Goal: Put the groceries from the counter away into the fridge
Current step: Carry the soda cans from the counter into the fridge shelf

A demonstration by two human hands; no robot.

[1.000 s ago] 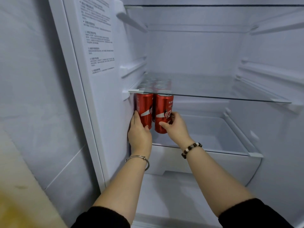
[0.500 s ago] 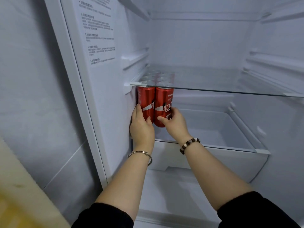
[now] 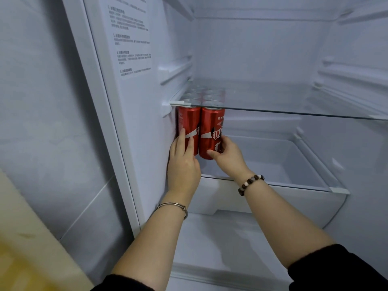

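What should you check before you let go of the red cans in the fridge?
1. Cans standing upright: ok.
2. Can tops below the glass shelf: ok.
3. Can bottoms fully on the lower shelf: cannot tell, the hands hide them.
4. Left hand lying flat against the left can, easy to pull back: ok.
5. Right hand loosened: not ok, its thumb and fingers grip the right can.
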